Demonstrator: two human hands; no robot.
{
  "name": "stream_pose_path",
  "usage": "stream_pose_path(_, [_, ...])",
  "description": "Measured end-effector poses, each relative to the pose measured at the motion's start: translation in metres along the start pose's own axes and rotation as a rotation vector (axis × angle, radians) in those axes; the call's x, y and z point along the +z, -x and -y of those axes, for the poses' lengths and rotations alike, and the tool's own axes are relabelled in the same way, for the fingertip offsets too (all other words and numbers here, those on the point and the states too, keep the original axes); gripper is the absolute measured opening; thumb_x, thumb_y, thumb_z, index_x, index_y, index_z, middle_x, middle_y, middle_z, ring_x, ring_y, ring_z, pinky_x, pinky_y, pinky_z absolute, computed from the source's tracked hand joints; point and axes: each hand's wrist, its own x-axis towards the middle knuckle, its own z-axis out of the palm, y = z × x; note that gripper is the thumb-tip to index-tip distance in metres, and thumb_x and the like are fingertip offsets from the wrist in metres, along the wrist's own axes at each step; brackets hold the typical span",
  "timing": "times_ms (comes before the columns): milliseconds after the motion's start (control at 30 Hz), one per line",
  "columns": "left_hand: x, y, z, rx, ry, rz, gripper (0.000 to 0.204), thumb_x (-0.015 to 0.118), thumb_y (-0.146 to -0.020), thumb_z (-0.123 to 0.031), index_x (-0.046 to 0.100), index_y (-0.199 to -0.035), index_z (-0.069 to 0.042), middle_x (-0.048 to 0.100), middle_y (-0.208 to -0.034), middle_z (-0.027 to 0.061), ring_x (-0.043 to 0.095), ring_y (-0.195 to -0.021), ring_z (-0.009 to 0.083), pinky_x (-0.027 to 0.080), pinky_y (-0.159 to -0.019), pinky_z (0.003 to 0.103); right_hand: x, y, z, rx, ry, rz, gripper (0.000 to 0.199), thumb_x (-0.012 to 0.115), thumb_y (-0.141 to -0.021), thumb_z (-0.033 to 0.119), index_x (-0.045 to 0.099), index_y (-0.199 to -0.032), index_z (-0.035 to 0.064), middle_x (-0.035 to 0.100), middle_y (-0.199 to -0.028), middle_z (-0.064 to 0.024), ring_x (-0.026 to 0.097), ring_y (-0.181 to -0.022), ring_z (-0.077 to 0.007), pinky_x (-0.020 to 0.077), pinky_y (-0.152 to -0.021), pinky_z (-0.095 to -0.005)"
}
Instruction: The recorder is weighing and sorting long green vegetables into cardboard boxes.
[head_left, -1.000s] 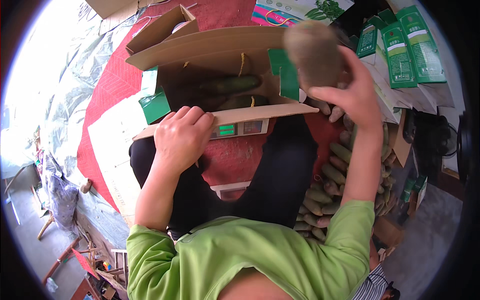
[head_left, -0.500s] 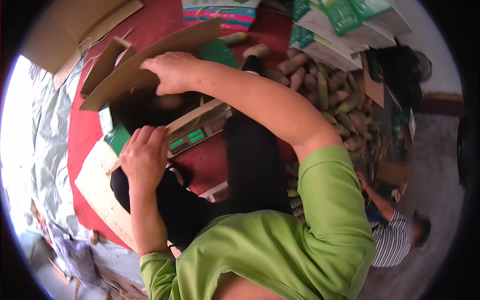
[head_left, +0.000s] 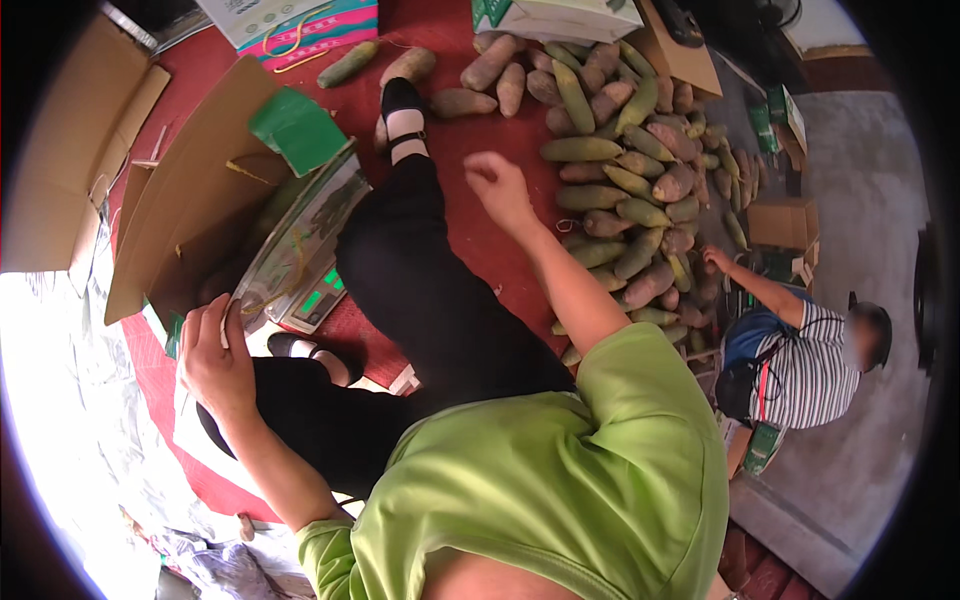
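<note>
My left hand [head_left: 215,365] grips the near edge of an open cardboard box [head_left: 180,215], thumb on one side and fingers on the other. The box leans over a scale [head_left: 318,300] with lit green displays. Dim shapes lie inside it; I cannot make out most of them. Raised over the red carpet, my right hand [head_left: 498,185] is away from the box, its fingers half curled, a little apart, with nothing visible in them. Right of that hand spreads a large pile of long green and reddish radishes [head_left: 625,205].
A green flap [head_left: 298,130] sticks up from the box. Loose radishes [head_left: 462,103] lie near my foot. Behind them stand a pink-and-blue carton [head_left: 310,30] and a white-and-green carton [head_left: 560,20]. At the right, a person in a striped shirt [head_left: 800,370] reaches toward the pile.
My right hand has let go of the box flap and moved right, toward the pile. My left hand stays on the box. The view has swung, showing more of the pile and the other person.
</note>
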Motion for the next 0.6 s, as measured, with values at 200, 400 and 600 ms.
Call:
stream_pose_path(200, [0.004, 0.003, 0.009, 0.01, 0.08, -0.131, 0.013, 0.07, -0.08, -0.005, 0.07, -0.093, -0.005, 0.068, -0.087, 0.0072, 0.066, -0.078, 0.0224, 0.052, -0.069, 0.032, -0.046, 0.105, -0.123, 0.31, 0.438, 0.181, 0.02, 0.063, -0.08, 0.013, 0.068, -0.096, 0.0041, 0.069, -0.095, -0.015, 0.067, -0.091, -0.0309, 0.0519, -0.081, -0.0378])
stream_pose_path(400, [0.009, 0.007, 0.015, 0.013, 0.081, -0.197, 0.012, 0.071, -0.084, -0.009, 0.07, -0.093, -0.001, 0.069, -0.085, 0.0093, 0.066, -0.076, 0.0231, 0.052, -0.065, 0.033, -0.089, 0.142, -0.164, 0.565, 0.536, 0.221, 0.023, 0.061, -0.078, 0.013, 0.068, -0.099, 0.0067, 0.068, -0.1, -0.0145, 0.063, -0.097, -0.0338, 0.0501, -0.087, -0.0396])
stream_pose_path(600, [0.005, 0.008, 0.015, 0.048, 0.031, -0.244, 0.013, 0.073, -0.081, -0.007, 0.071, -0.093, -0.001, 0.069, -0.086, 0.0106, 0.065, -0.077, 0.0251, 0.052, -0.068, 0.034, -0.101, 0.15, -0.156, 0.145, 1.166, 0.492, 0.028, 0.057, -0.082, 0.014, 0.065, -0.109, 0.0167, 0.06, -0.113, -0.0043, 0.049, -0.118, -0.0259, 0.0436, -0.091, -0.0466])
